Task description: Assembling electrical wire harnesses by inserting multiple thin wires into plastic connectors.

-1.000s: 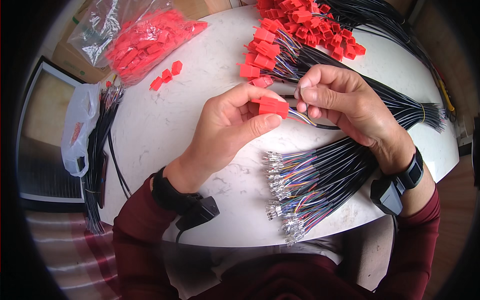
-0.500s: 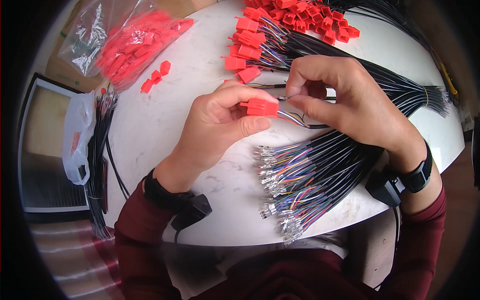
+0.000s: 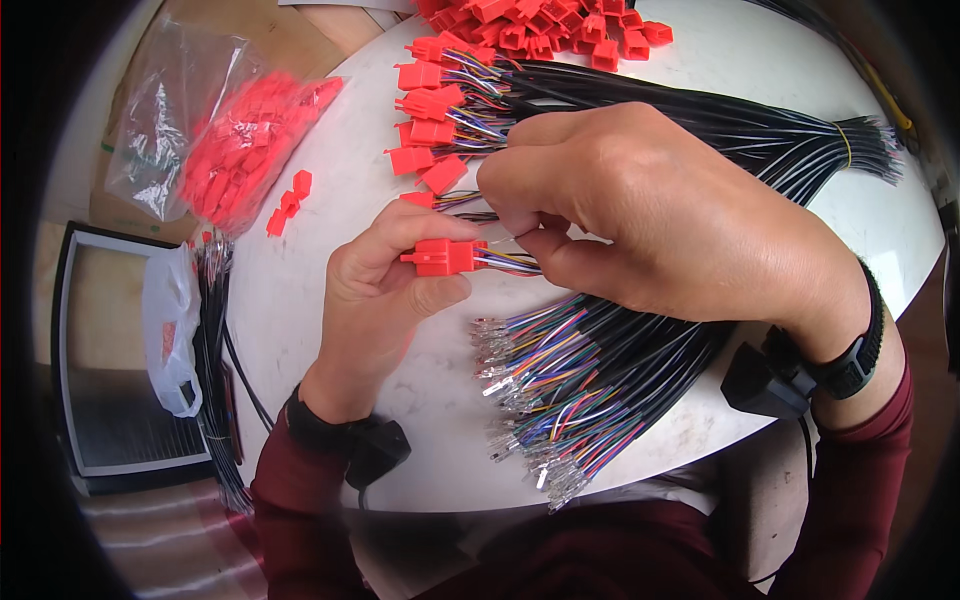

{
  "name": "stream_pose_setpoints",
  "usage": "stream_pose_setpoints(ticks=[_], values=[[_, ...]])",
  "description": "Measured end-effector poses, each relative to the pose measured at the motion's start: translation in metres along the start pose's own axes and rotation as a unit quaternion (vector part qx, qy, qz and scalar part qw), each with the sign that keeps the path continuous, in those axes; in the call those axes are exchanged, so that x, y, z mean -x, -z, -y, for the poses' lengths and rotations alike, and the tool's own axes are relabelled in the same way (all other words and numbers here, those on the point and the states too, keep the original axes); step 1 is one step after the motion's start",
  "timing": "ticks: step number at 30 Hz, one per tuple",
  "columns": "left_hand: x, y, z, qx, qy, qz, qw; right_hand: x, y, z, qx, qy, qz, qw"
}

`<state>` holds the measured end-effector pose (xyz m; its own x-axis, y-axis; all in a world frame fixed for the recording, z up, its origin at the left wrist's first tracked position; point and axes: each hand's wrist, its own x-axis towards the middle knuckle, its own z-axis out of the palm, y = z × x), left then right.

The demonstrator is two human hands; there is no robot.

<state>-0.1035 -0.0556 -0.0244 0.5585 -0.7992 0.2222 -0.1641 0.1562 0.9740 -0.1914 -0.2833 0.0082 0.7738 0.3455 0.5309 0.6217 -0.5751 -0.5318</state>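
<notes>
Between the thumb and fingers of my left hand (image 3: 372, 290) is a red plastic connector housing (image 3: 442, 257). Several thin coloured wires (image 3: 505, 260) run out of its right end, toward a place hidden behind my right hand (image 3: 650, 210). That hand is closed in a pinch on a thin wire just right of the housing; its fingertips partly hide the wire's tip. Below my hands lies a bundle of black cables (image 3: 650, 370), their stripped coloured wires ending in metal terminals (image 3: 500, 350). Beyond my hands, finished-looking cables (image 3: 640, 95) carry red housings (image 3: 425, 103).
A heap of red housings (image 3: 540, 25) is at the far edge of the white table (image 3: 420, 440). Left of it are a clear bag of red housings (image 3: 250, 150) and a few loose ones (image 3: 289, 203). More black cables with a white plastic bag (image 3: 170, 330) hang at the left edge.
My right hand has come closer to the housing, bringing the wire's tip to its right end. My left hand still holds the housing. The whole view has shifted slightly.
</notes>
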Motion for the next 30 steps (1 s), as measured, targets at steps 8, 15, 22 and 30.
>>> stream_pose_setpoints(ticks=[8,15,22,30], values=[[0.001,0.0,-0.001,0.003,0.001,0.004,1.0,0.0,-0.002,0.0,0.004,-0.001,0.008,1.0],[-0.001,-0.004,0.001,0.024,0.007,-0.003,1.0,0.001,-0.007,0.001,0.036,0.027,-0.022,0.999],[0.001,0.001,0.002,0.058,0.037,-0.022,0.997,-0.003,-0.012,-0.004,0.025,0.049,-0.056,0.997],[0.002,-0.002,0.001,0.129,0.072,-0.044,0.988,-0.004,-0.005,0.0,-0.212,-0.204,0.035,0.955]])
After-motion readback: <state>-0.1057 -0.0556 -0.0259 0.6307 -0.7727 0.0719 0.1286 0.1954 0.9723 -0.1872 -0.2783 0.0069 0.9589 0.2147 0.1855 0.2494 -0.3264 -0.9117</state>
